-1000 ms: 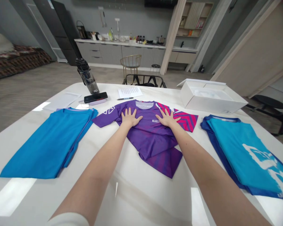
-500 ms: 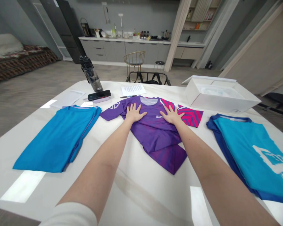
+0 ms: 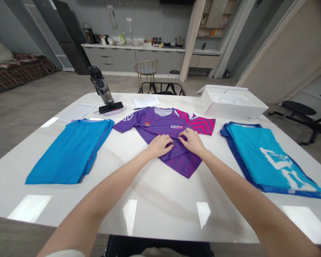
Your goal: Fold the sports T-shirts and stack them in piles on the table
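Note:
A purple jersey (image 3: 160, 123) with pink-striped sleeve and small chest logos lies front up on the white table, collar away from me. Its lower part is rumpled, and a hem corner points toward me. My left hand (image 3: 160, 145) has its fingers curled onto the cloth below the chest. Close by on the right, my right hand (image 3: 192, 142) pinches the same fabric beneath the white logo. To the left lies a folded blue shirt (image 3: 69, 153). On the right, a folded turquoise shirt (image 3: 262, 146) with white print rests over darker blue cloth.
A white open box (image 3: 230, 107) stands at the back right. Behind the jersey are a printed sheet (image 3: 151, 100) and a pen (image 3: 141, 107). A dark water bottle (image 3: 103, 89) stands at the back left, near a phone (image 3: 111, 107). A black chair (image 3: 163, 87) is beyond the table (image 3: 155, 200).
Both hands have left the jersey's chest and come down toward me, closer together. Their spread, flat fingers have curled onto the cloth. My view has shifted slightly.

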Demonstrator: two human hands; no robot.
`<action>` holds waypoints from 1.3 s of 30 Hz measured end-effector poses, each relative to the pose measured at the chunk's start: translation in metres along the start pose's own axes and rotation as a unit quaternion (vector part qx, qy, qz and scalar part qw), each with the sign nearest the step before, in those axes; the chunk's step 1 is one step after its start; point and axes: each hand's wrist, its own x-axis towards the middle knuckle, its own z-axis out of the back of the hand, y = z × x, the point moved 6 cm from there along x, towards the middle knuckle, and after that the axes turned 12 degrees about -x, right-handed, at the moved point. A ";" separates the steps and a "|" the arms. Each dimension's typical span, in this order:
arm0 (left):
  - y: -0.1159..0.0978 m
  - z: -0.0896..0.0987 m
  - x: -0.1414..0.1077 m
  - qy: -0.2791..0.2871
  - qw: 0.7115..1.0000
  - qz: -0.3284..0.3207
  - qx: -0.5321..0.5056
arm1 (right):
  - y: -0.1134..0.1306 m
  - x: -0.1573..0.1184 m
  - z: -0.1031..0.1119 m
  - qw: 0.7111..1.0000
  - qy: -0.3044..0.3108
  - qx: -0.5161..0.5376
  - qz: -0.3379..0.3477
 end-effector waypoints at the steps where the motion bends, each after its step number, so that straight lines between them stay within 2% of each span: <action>1: -0.015 -0.005 -0.007 0.013 1.000 -0.005 0.010 | 0.009 -0.010 0.003 1.000 0.014 0.001 0.014; 3: -0.034 -0.014 -0.019 0.033 0.999 0.007 0.043 | 0.022 -0.029 0.006 0.999 0.040 0.013 0.018; 6: -0.038 -0.021 -0.032 0.047 0.993 0.073 0.081 | 0.029 -0.056 0.008 0.998 0.057 0.028 -0.013; 11: -0.034 -0.014 -0.043 -0.002 0.986 0.166 0.032 | 0.024 -0.102 0.015 0.980 0.054 -0.008 -0.190; 13: -0.041 -0.011 -0.047 -0.016 0.986 0.168 0.018 | 0.030 -0.116 0.016 0.972 0.083 -0.027 -0.218; 18: -0.069 -0.015 -0.063 -0.012 0.992 0.126 0.012 | 0.058 -0.134 0.023 0.972 0.137 -0.056 -0.185; 23: -0.096 -0.021 -0.093 0.010 0.996 0.090 0.013 | 0.084 -0.151 0.034 0.974 0.177 -0.035 -0.137; 27: -0.112 -0.028 -0.111 0.033 0.997 0.072 0.017 | 0.108 -0.169 0.043 0.973 0.208 0.034 -0.093; 30: -0.123 -0.033 -0.114 0.047 0.997 0.056 0.025 | 0.124 -0.179 0.046 0.958 0.243 0.142 -0.052; 32: -0.131 -0.037 -0.115 0.057 0.996 0.045 0.045 | 0.124 -0.182 0.047 0.948 0.244 0.199 -0.049; 34: -0.138 -0.040 -0.118 0.063 0.995 0.047 0.066 | 0.113 -0.182 0.049 0.950 0.218 0.210 -0.075; 39: -0.150 -0.046 -0.127 0.044 0.993 0.087 0.072 | 0.066 -0.180 0.045 0.960 0.156 0.105 -0.208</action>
